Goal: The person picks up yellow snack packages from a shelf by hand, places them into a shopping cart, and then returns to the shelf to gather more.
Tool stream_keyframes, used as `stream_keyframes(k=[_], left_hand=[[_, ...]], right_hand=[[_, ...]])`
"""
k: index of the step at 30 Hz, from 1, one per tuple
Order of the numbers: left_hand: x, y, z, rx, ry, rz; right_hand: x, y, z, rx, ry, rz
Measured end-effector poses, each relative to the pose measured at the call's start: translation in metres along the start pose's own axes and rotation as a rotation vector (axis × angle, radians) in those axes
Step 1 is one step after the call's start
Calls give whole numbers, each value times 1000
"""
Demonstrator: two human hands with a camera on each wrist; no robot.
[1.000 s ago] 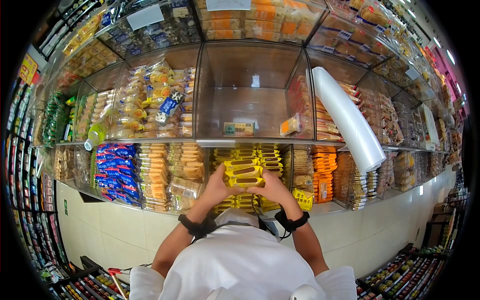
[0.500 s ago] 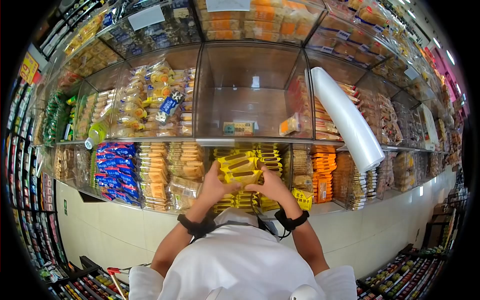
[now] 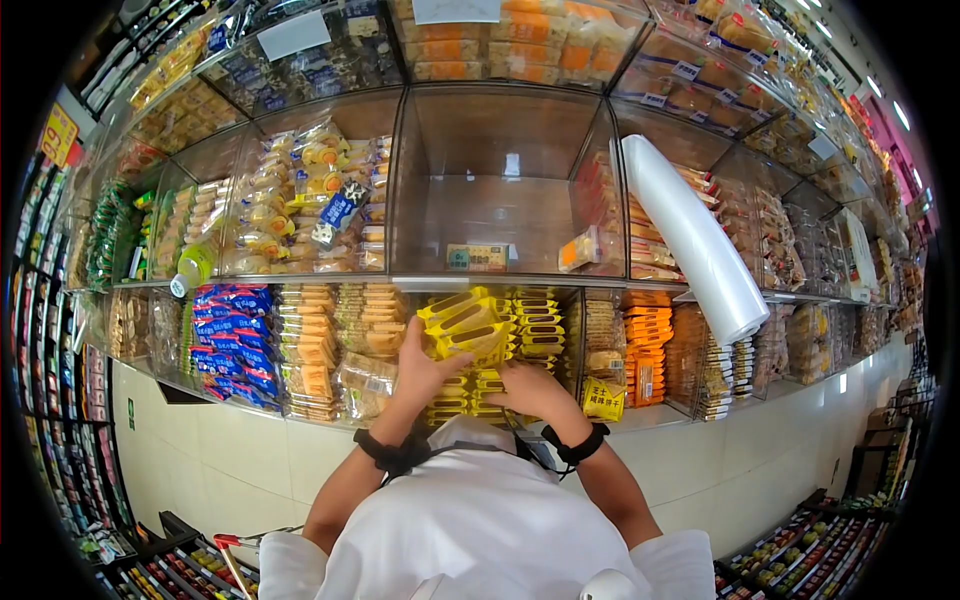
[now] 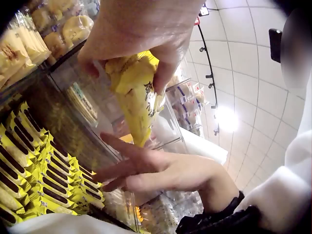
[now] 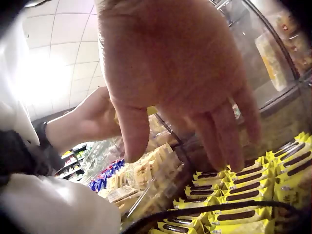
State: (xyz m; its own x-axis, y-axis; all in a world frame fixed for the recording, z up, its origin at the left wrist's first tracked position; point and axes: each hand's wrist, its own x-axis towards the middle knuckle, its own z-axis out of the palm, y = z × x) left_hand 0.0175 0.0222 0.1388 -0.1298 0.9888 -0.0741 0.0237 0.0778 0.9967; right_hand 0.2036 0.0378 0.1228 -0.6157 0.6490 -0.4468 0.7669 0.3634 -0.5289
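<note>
In the head view my left hand (image 3: 424,368) grips a small stack of yellow snack packets (image 3: 462,318) with dark oval windows. The left wrist view shows the thumb and fingers round the sides of the held packets (image 4: 135,100), which hang tilted. My right hand (image 3: 538,388) is apart from that stack, palm down with its fingers loosely extended. Nothing is in it in the right wrist view, where its fingertips overlap the rows of matching yellow packets (image 5: 246,195) in the bin below.
Left of the yellow rows lie beige packets (image 3: 308,350) and blue packets (image 3: 235,345); orange packets (image 3: 648,340) are on the right. A yellow sign (image 3: 603,398) is at the bin's front. Above, a clear compartment (image 3: 500,210) holds a small label card (image 3: 478,258). A plastic bag roll (image 3: 695,240) leans beside it.
The right hand has let go of the packet stack and moved down and right over the bin. The left hand has carried the stack slightly left and tilted it.
</note>
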Motion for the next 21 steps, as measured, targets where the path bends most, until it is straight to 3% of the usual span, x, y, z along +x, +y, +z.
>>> stream_keyframes(k=[4,7,10,16,21], left_hand=[[0,2,0,-14,8,-3],[0,3,1,-31,13,-11],[1,2,0,24,12,-7],[2,1,-1,-18,-15,13],[1,-1,-4,-4,-27,40]], right_hand=[[-1,-5,1,-42,-65,-5],[-6,-18,-11,78,-130,-24],[-2,-16,-5,114,-66,-100],[3,-28,-18,144,-190,-8],[10,-23,-5,160,-105,-7]])
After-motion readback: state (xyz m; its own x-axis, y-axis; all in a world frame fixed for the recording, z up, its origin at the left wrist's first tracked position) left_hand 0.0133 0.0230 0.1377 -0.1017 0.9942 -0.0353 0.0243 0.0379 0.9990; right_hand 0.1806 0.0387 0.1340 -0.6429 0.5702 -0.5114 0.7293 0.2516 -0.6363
